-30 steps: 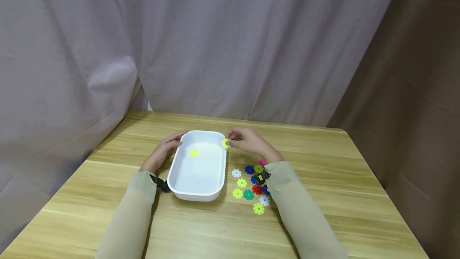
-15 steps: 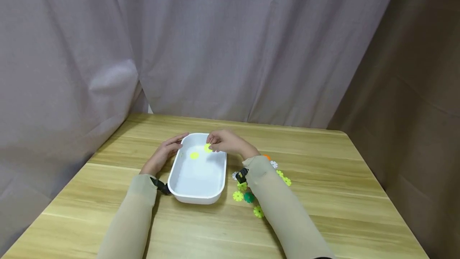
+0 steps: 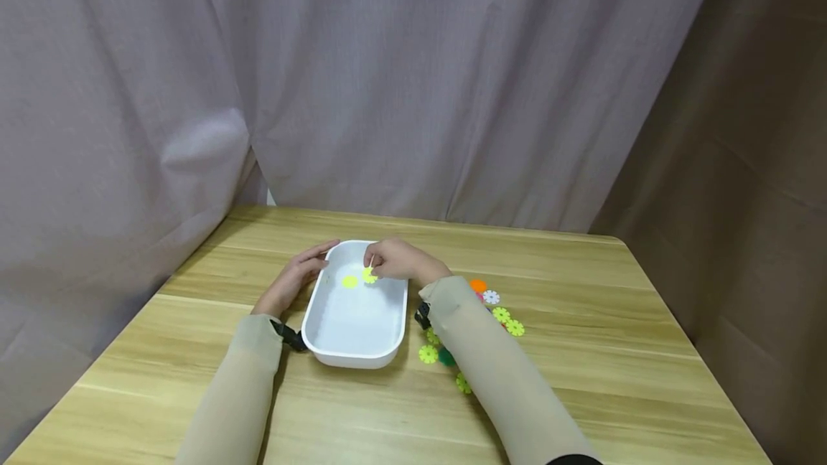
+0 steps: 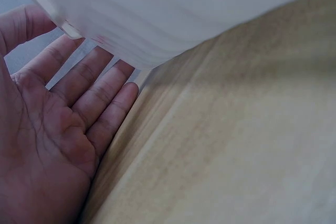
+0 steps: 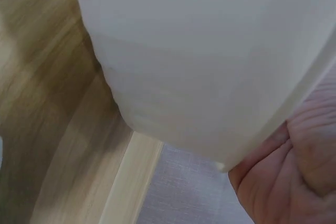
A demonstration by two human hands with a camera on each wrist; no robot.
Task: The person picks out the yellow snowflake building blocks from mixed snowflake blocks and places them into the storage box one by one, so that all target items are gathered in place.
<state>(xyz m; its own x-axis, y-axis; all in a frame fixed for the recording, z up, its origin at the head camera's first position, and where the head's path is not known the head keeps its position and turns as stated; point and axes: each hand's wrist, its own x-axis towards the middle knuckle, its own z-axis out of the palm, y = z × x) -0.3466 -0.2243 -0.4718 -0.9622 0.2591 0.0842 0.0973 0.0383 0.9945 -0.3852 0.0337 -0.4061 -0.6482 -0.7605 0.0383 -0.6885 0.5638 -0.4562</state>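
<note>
A white rectangular tray (image 3: 354,321) stands on the table. My left hand (image 3: 293,278) rests along its far left side, thumb at the rim and fingers fairly straight against the outside. In the left wrist view, that hand (image 4: 68,98) shows its palm beside the outer wall. My right hand (image 3: 397,260) reaches over the right rim and pinches a yellow notched snowflake disc (image 3: 369,276) low inside the tray. A second yellow disc (image 3: 349,282) lies just left of it on the tray floor. In the right wrist view, the tray wall hides the right fingertips.
Several notched discs lie right of the tray, partly hidden by the right sleeve (image 3: 497,372): yellow discs (image 3: 428,354), a green disc (image 3: 446,357), an orange disc (image 3: 478,285) and a white disc (image 3: 491,297). Grey curtains (image 3: 413,92) hang behind the wooden table (image 3: 349,407).
My right hand has carried the yellow disc leftward over the tray's right rim and lowered it beside the other yellow disc. The left hand has stayed at the tray.
</note>
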